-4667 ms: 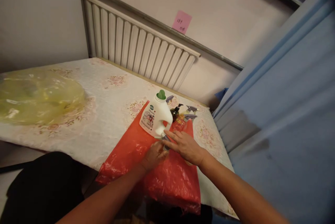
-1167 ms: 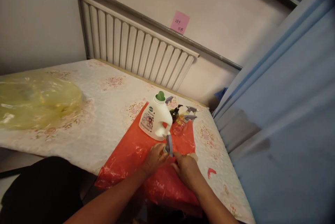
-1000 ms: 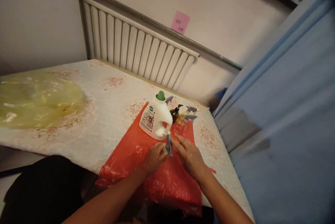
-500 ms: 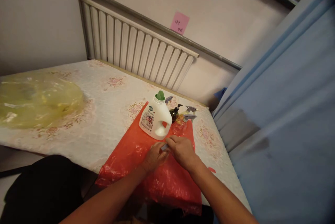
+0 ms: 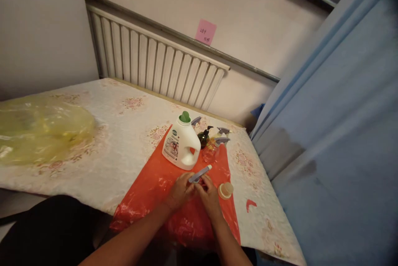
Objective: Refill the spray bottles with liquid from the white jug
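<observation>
My left hand and my right hand meet over the red plastic bag, fingers closed around a grey spray trigger head with a white nozzle. Whatever lies below the trigger head is hidden by my fingers. Just beyond stands a white detergent jug with a green spout, upright on the bag. To the jug's right are a dark green pump bottle and a clear spray bottle with a grey trigger. A cream round cap lies beside my right hand.
A crumpled yellow plastic bag covers the left of the flowered quilted tabletop. A torn red scrap lies at right. The radiator runs behind, and a blue curtain hangs along the right edge.
The grey trigger head has come up into clear view between my hands. My right hand has shifted lower and left, uncovering the cream cap. The view has tilted slightly.
</observation>
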Demonstrator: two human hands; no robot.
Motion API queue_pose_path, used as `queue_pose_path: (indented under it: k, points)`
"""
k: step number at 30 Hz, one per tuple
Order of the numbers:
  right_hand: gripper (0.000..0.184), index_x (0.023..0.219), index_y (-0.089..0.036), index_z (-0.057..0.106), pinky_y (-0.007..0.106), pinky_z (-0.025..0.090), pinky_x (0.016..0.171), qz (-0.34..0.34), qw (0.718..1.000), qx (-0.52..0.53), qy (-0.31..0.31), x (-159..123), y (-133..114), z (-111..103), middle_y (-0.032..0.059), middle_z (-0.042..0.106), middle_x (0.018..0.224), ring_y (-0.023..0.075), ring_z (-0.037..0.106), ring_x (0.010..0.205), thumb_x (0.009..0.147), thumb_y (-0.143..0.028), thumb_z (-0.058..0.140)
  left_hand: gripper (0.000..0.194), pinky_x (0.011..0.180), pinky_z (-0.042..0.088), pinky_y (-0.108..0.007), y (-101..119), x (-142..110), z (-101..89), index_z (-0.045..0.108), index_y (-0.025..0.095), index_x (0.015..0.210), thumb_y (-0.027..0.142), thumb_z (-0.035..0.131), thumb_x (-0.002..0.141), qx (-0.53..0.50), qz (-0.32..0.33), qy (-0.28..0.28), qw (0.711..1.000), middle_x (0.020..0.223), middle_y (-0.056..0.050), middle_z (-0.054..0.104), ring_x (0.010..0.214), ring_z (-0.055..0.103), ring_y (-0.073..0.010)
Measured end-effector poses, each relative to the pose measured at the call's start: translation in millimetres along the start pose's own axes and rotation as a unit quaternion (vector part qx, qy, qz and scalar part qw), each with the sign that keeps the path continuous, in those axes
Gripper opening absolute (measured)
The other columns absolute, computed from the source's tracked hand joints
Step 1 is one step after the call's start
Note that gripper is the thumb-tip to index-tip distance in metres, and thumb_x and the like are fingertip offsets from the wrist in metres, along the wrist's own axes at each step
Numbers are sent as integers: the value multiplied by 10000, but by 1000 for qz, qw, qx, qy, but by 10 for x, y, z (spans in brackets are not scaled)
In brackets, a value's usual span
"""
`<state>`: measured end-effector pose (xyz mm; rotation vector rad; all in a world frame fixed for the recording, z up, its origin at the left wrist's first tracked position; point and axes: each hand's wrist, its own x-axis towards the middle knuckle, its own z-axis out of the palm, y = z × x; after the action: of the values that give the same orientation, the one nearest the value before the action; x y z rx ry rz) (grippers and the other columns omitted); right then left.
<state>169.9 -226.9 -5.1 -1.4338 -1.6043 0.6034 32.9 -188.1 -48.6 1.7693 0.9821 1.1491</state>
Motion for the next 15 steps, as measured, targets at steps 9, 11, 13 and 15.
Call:
queue_pose_path:
  k: [9, 11, 13, 15]
  points:
    - [98, 872, -218, 661, 311, 497, 769, 7, 1000, 0, 25, 35, -49, 126, 48, 678, 906, 209, 603, 845, 818, -257, 588, 372, 1022, 454, -405, 16, -42, -46, 606, 209, 1202, 380, 529, 880, -49, 18, -35, 998, 1189, -94, 662, 1102, 591, -245]
    - [72, 833, -218, 632, 324, 487, 762, 19, 998, -6, 54, 14, -15, 183, 52, 660, 878, 217, 589, 830, 818, -277, 594, 399, 1047, 439, -417, 9, -57, -48, 581, 211, 1249, 361, 537, 882, -65, 20, -42, 997, 1232, -98, 647, 1136, 581, -248]
    - [83, 799, -220, 594, 343, 476, 772, 32, 996, -11, 88, -4, 24, 264, 62, 641, 867, 231, 574, 842, 823, -300, 593, 397, 1045, 442, -424, -20, -64, -36, 581, 207, 1248, 337, 549, 874, -65, 15, -37, 997, 1235, -101, 645, 1142, 582, -253]
    - [103, 813, -221, 569, 368, 467, 802, 44, 991, -13, 124, -18, 58, 361, 83, 631, 898, 250, 561, 888, 823, -322, 592, 374, 1026, 456, -424, -63, -68, -16, 595, 202, 1214, 308, 564, 856, -57, 4, -22, 998, 1227, -102, 647, 1128, 593, -253]
